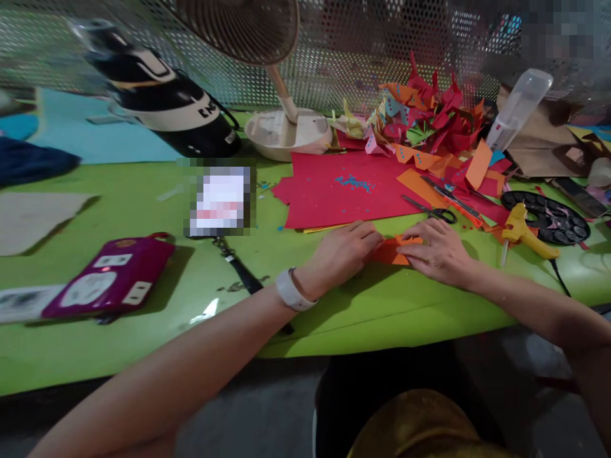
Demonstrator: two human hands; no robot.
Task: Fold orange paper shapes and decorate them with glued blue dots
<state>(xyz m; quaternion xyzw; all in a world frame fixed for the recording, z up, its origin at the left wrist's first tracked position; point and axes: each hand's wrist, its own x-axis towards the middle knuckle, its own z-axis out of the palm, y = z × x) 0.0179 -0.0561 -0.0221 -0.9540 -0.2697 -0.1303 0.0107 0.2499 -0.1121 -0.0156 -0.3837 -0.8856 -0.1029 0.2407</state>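
Between my two hands is a small piece of folded orange paper [392, 252], held just above the green table near its front edge. My left hand [344, 253], with a white band on the wrist, is closed on the paper's left end. My right hand [440, 253] pinches its right end between thumb and fingers. Just beyond the hands lies a sheet of red paper [315, 197] with small blue bits scattered on it. Black-handled scissors [442, 215] and an orange utility knife [465, 207] lie beyond my right hand.
A heap of folded coloured paper [429, 121] stands at the back. Right of my hands are a yellow glue gun [527, 232] and a black round palette [563, 219]. Leftward are a fan [286, 137], a dark bottle [167, 102], a phone [219, 200] and a purple power strip [114, 273].
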